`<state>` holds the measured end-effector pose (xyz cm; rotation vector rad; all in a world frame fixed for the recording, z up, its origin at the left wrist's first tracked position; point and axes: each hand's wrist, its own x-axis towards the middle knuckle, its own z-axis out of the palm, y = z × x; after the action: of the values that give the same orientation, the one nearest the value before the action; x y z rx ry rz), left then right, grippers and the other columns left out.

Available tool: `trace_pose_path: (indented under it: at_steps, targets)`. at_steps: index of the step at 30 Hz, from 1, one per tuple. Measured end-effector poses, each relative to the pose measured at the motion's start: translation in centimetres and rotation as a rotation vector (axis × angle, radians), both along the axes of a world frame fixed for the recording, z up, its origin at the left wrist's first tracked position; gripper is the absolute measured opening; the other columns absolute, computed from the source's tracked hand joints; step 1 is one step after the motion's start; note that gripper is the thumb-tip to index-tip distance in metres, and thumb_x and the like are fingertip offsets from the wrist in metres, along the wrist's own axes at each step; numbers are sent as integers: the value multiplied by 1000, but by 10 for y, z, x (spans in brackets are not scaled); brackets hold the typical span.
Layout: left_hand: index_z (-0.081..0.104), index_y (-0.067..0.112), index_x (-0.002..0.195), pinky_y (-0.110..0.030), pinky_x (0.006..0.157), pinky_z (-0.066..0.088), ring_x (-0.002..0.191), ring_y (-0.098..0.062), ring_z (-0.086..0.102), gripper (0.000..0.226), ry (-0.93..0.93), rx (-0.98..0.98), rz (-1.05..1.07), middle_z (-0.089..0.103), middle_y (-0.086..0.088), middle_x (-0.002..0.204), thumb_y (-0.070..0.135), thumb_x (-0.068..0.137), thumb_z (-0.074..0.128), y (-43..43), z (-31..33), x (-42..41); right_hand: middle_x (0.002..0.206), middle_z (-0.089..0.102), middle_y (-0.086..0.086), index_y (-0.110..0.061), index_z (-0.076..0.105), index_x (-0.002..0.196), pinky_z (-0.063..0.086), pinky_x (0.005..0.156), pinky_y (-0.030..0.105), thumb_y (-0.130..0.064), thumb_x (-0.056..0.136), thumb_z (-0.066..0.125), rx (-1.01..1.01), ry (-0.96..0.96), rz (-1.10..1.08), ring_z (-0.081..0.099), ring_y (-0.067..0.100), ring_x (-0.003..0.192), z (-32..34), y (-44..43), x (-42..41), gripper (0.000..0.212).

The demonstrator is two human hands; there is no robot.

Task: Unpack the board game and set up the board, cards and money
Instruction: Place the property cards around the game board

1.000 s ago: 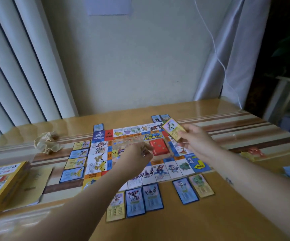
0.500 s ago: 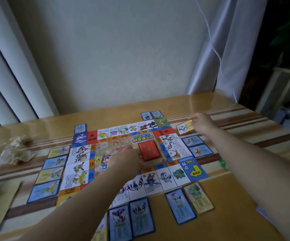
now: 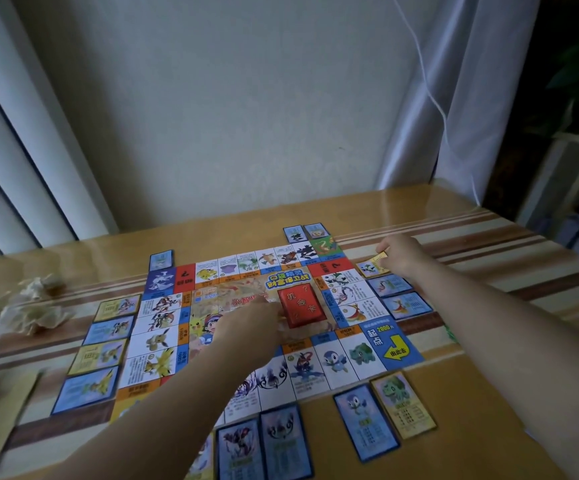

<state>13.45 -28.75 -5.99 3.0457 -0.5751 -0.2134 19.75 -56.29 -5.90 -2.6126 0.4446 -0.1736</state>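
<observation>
**Property cards going down along the board's right edge**

Desk (image 3: 454, 220): glossy wood with striped inlay, carrying everything. Game board (image 3: 347, 368) lies flat mid-desk, fully unfolded. Property cards ring it: four down the left side, several along the near edge, three at the far edge, two blue ones already on the right.

Left hand (image 3: 246, 327) rests on the board centre, fingers curled, just beside the red chance-card deck (image 3: 302, 304). Can't tell whether its grip holds anything; fingers face away from view.

Right hand (image 3: 402, 254) is out past the board's far-right corner, grip pinched on the far end of a yellow property card (image 3: 371, 267). That card lies low at the desk, just above the two blue cards (image 3: 399, 296).

Crumpled paper (image 3: 28, 306) sits well apart at the left. No money visible yet.

To do this step well, my read: line the card up with its matching square, parallel to the board edge, close to its neighbour without overlap. Let go only once it's flat. Keep the left hand pressing so the board doesn't skate on the glossy top.
</observation>
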Motion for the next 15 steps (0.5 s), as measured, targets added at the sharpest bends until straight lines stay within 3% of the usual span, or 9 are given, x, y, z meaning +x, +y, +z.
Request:
trace_pose_path:
  at_steps: [6, 11, 13, 15]
  targets:
    - [45, 33, 134, -33, 72, 52, 105, -20, 59, 39, 0, -22, 6, 49, 4, 124, 32, 95, 51, 1, -2, 1, 129, 55, 12, -7, 62, 118, 42, 97, 32, -11, 87, 66, -100, 3, -5, 53, 28, 116, -3, -1, 2, 32]
    - [42, 27, 136, -37, 83, 54, 110, -21, 57, 45, -3, -38, 40, 47, 3, 132, 29, 93, 54, 1, 1, -4, 132, 46, 11, -13, 59, 121, 36, 106, 40, -15, 87, 65, -134, -93, 28, 47, 28, 121, 2, 5, -6, 35]
    - [37, 24, 140, -36, 87, 53, 116, -21, 54, 50, -30, -72, 64, 40, 1, 141, 31, 93, 53, 3, 8, -7, 129, 51, 9, -15, 60, 119, 40, 102, 42, -18, 90, 62, -120, -148, 62, 50, 26, 117, 11, 11, -14, 30]
    - [32, 23, 143, -36, 90, 52, 118, -21, 52, 54, -58, -177, 104, 36, -1, 145, 25, 93, 53, 8, 18, -11, 122, 57, 6, -14, 60, 118, 44, 96, 35, -18, 91, 59, -69, -177, 136, 55, 21, 110, 25, 21, -27, 27]
